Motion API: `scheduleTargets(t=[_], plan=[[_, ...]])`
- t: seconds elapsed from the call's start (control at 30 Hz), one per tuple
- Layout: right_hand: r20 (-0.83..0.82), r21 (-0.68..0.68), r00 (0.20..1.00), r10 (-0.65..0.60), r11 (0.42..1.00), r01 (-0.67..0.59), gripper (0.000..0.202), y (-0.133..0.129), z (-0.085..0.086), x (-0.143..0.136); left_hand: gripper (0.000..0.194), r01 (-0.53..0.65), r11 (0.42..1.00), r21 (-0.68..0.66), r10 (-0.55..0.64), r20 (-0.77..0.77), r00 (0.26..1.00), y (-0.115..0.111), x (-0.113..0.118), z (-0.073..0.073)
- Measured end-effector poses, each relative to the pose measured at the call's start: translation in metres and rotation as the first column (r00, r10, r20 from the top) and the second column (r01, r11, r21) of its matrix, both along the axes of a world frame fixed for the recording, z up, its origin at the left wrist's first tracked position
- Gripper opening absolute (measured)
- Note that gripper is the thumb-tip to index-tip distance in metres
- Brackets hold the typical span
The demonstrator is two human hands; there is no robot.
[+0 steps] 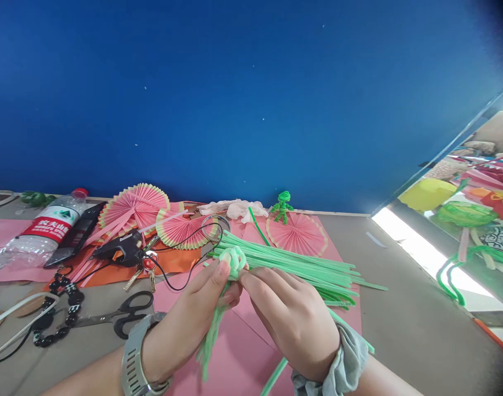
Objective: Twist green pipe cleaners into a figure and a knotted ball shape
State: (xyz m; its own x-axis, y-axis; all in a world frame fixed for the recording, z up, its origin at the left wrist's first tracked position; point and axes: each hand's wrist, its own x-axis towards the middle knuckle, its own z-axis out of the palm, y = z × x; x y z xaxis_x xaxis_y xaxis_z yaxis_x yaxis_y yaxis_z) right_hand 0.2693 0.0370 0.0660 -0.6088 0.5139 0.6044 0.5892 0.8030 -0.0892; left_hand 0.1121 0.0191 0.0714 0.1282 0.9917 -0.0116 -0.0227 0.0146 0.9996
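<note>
A light green pipe-cleaner piece (233, 260) with a looped, knotted top and strands hanging down is held up between my hands. My left hand (199, 308), with a grey watch band on its wrist, is closed around it just below the loops. My right hand (290, 316), a grey-green scrunchie at its wrist, pinches the right side of the loops. Behind my hands lies a bundle of light green pipe cleaners (292, 263) on pink paper (235, 357). A small green pipe-cleaner figure (282, 208) stands near the blue panel.
Pink folded-paper fans (298, 234), a glue gun (121, 248), keys (151, 275), black scissors (131, 313), a beaded bracelet (73, 302) and a bottle (49, 225) lie left and behind. A blue panel (251, 99) rises at the back. Craft items (465, 214) are at the far right.
</note>
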Motion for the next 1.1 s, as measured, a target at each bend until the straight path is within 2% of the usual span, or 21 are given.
scheduleTargets(t=[0.13, 0.33, 0.43, 0.63, 0.77, 0.9, 1.0, 1.1], plan=[[0.008, 0.025, 1.000, 0.014, 1.000, -0.014, 0.026, 0.000, 0.002, -0.001, 0.045, 0.051, 0.993, -0.110, -0.038, 0.114, 0.993, 0.000, 0.000, 0.003], [0.013, 0.030, 0.999, 0.041, 0.999, -0.041, 0.025, 0.000, 0.001, -0.001, 0.021, 0.092, 0.979, -0.180, -0.023, 0.357, 0.934, 0.001, -0.001, -0.006], [0.004, 0.021, 0.999, 0.038, 0.999, -0.038, 0.024, 0.000, 0.000, 0.000, 0.022, 0.110, 0.969, -0.221, 0.001, 0.450, 0.893, 0.002, -0.001, -0.007], [-0.008, -0.032, 0.999, 0.052, 0.998, -0.053, 0.022, 0.000, -0.002, 0.000, 0.026, 0.114, 0.951, -0.289, 0.033, 0.459, 0.888, 0.001, -0.001, -0.004], [-0.032, -0.060, 0.997, 0.075, 0.995, -0.076, 0.021, -0.001, -0.004, 0.001, 0.023, 0.170, 0.937, -0.305, 0.026, 0.546, 0.837, 0.000, -0.001, -0.003], [-0.151, -0.165, 0.985, 0.083, 0.980, -0.108, 0.019, -0.002, -0.007, 0.002, 0.024, 0.164, 0.930, -0.329, 0.047, 0.548, 0.835, -0.002, -0.001, -0.001], [-0.269, -0.386, 0.963, 0.008, 0.915, -0.116, 0.013, -0.001, -0.007, 0.001, 0.023, 0.139, 0.921, -0.364, 0.086, 0.537, 0.839, -0.001, 0.000, 0.001], [-0.396, -0.648, 0.911, -0.112, 0.737, -0.192, 0.007, 0.004, -0.004, -0.001, 0.025, 0.162, 0.917, -0.366, 0.095, 0.593, 0.800, 0.001, 0.001, 0.002]])
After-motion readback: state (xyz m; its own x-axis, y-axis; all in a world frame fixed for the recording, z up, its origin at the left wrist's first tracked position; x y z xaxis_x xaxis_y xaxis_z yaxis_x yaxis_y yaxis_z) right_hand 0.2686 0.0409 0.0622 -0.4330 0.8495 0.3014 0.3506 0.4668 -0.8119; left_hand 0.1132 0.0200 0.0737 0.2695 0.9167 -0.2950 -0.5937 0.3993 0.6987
